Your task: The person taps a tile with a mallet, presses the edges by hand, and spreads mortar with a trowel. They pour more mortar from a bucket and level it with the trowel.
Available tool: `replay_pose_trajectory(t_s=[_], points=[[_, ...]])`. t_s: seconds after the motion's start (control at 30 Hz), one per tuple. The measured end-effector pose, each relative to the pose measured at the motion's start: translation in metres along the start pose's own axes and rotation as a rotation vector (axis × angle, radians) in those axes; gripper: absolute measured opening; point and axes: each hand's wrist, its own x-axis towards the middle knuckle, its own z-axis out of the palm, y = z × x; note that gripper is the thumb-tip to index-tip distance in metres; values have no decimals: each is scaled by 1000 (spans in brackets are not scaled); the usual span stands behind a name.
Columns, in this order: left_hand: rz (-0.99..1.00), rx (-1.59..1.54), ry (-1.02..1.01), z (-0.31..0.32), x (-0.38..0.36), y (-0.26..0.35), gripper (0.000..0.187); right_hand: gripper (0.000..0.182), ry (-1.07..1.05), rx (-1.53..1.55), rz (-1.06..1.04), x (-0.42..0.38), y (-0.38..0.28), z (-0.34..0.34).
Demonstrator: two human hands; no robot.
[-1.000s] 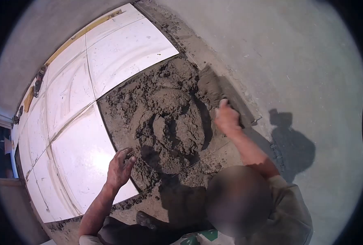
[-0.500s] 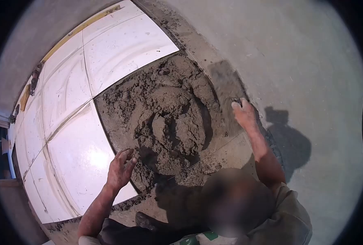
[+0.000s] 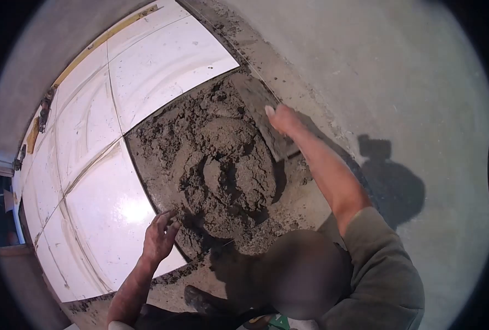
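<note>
My right hand is closed over the top of a flat rectangular trowel, whose plate lies along the right side of the mortar. The grip itself is hidden under the fingers. Rough, lumpy grey mortar fills a square gap beside the white tiles, with curved ridges and hollows in its middle. My left hand hovers by the mortar's lower left edge, over the border of a white tile. Its fingers are slightly bent and apart, and nothing is in them.
A thin string runs along the mortar's right side near the plain wall. A long yellow bar lies at the far edge of the tiles, with small tools to the left. A dark shoe shows below.
My right hand has moved left and up with the trowel, from the strip by the wall onto the mortar's right edge. My left hand has shifted slightly downward.
</note>
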Motion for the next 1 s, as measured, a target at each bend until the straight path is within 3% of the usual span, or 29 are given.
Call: replay_pose_trajectory(t_s=[0.17,0.23,0.3,0.4,0.53,0.6,0.73,0.83,0.9,1.0], points=[[70,5,79,-1,0,4,42,60,-82,-3,-39,-9,5,1],[76,14,101,-8,-7,0,42,60,36,-100,-141,-30,21,8],[-39,-11,106,-10,-15,-5,41,59,1,-136,-106,-58,31,3],[-33,-17,108,-5,-17,-19,40,60,-24,-199,-90,-85,48,2],[67,20,142,-10,-10,-8,42,62,-16,-209,-102,-111,54,-3],[79,7,174,-14,-6,-6,43,60,-115,-222,-48,-122,51,-16],[118,11,211,-10,-10,-15,46,57,-63,-290,-54,-136,58,-34],[20,-7,149,-10,-11,-16,46,52,32,-135,-89,-138,59,-44],[30,4,146,-8,-8,-20,46,47,-125,289,118,-132,56,-48],[33,21,136,-13,-5,-15,47,44,-44,197,92,-105,46,-30]])
